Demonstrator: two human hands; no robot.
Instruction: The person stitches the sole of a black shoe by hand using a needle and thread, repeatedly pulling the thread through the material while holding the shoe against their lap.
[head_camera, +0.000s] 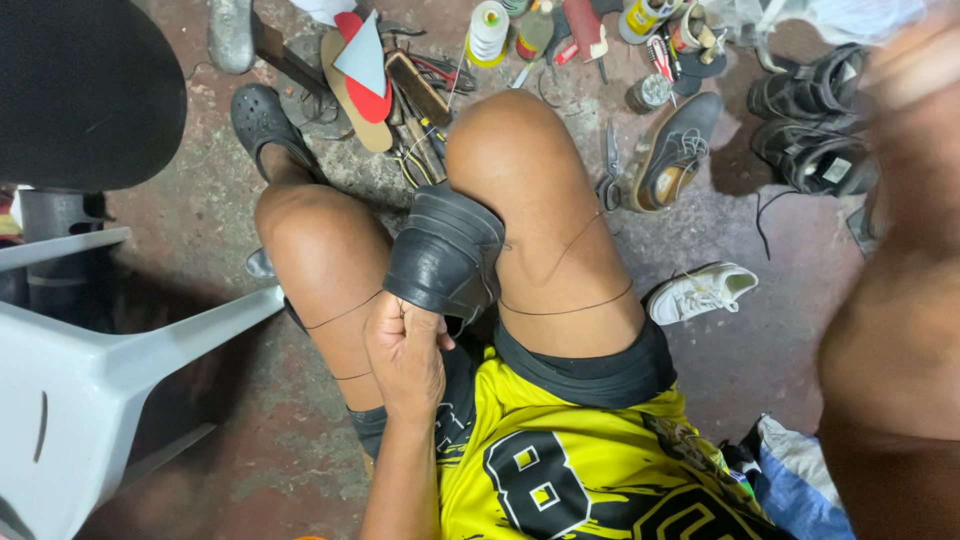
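A black shoe is wedged sole-up between my knees. My left hand is closed on its near end, just below the sole. Thin dark thread runs from the shoe across my right thigh, and another strand crosses my left thigh. My right arm rises at the right edge, blurred, and my right hand is up at the top right corner; its grip is too blurred to make out.
Tools, thread spools, insoles, scissors and a dark shoe lie on the floor ahead. Black sandals sit at the right, a white sneaker beside my right thigh. A grey plastic chair stands at left.
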